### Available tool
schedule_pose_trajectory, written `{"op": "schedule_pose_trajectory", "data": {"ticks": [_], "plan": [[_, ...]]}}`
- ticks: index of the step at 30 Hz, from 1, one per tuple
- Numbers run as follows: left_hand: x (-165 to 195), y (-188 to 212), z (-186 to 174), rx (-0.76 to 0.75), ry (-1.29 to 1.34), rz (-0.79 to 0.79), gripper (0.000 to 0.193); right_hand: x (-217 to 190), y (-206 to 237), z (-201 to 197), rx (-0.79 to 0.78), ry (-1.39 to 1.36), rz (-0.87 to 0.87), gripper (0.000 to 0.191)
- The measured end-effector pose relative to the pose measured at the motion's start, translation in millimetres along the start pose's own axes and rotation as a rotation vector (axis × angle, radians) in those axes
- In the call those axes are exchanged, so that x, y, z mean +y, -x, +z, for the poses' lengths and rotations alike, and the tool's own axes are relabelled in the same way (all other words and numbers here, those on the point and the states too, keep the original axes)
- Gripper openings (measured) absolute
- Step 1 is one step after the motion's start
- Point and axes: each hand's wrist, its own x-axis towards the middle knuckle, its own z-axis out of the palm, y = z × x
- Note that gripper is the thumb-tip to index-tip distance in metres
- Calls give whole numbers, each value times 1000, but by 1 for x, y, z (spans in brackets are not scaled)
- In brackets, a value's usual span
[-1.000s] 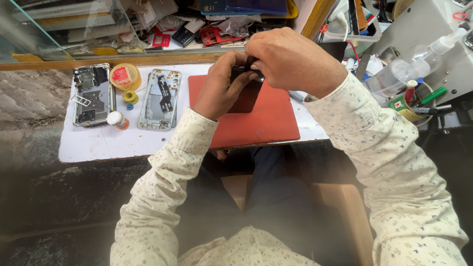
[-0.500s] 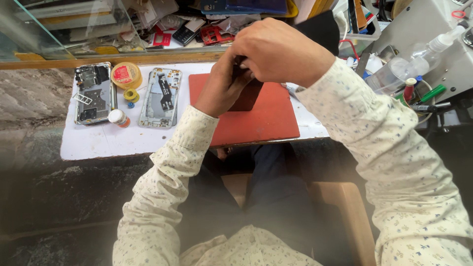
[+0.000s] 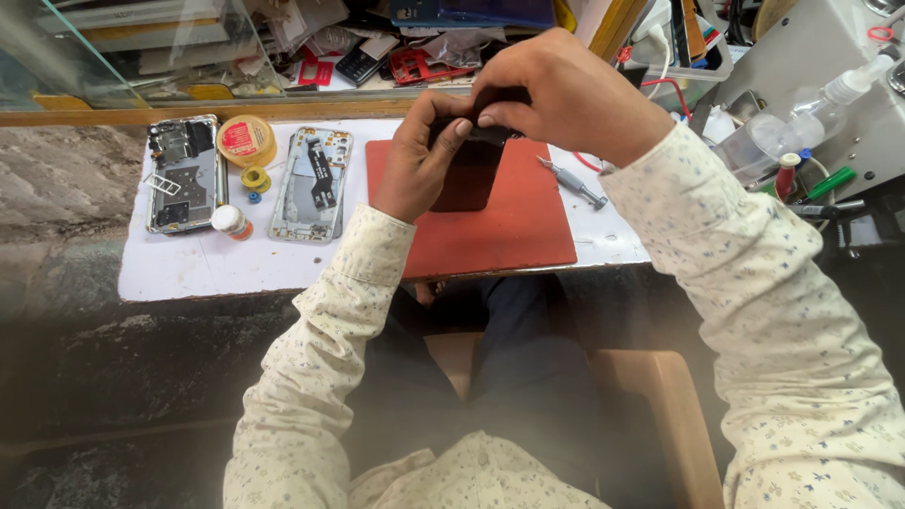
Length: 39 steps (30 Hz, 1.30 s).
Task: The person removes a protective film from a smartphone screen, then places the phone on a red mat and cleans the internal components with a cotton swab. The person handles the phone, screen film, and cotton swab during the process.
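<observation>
1. Both hands are up over the red mat (image 3: 490, 236), working on a dark phone (image 3: 468, 174) held between them. It's lifted off the mat and tilted, top end toward the shelf at the back.

2. The left hand (image 3: 415, 165) cradles the phone from the left side, fingers wrapped round the edge and thumb pressed on the upper part. So that hand is closed on it, not spread.

3. The right hand (image 3: 556, 94) comes over the top end, fingertips pinched down on the upper edge of the phone. Can't tell if there's a little tool or part tucked in there, the knuckles hide it.

4. My read: this is the bit where the top edge of the phone gets pried or pressed, with the left hand just steadying it.

5. Next move probably needs a firm left-hand hold and small, careful pressure from the right fingertips, because that edge looks thin.

6. Other stuff on the white board (image 3: 189, 273): two opened phone frames, the left frame (image 3: 182, 174) and the right frame (image 3: 312, 184), with a round yellow tin (image 3: 246, 139) between them, a small bottle (image 3: 229, 221) lying nearby, and a screwdriver (image 3: 570, 184) just right of the mat.
</observation>
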Motion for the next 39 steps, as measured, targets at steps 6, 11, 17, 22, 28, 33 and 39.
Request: {"op": "schedule_pose_trajectory", "data": {"ticks": [6,11,17,22,28,33,39], "plan": [[5,0,3,11,1,80,15,14,43,4,77,-111,198,34],[8,0,9,9,76,110,19,6,74,40,273,-310,467,17],[14,1,17,40,-128,82,21,0,69,39,336,-192,243,15],[14,2,17,16,-109,51,21,9,48,21,157,-205,189,16],[9,1,13,38,-117,74,22,14,35,19,63,-184,193,19],[5,0,14,27,-116,82,23,12,29,17,14,-142,234,23],[-1,2,12,40,-127,45,23,12,16,17,-2,-55,109,26]]}}
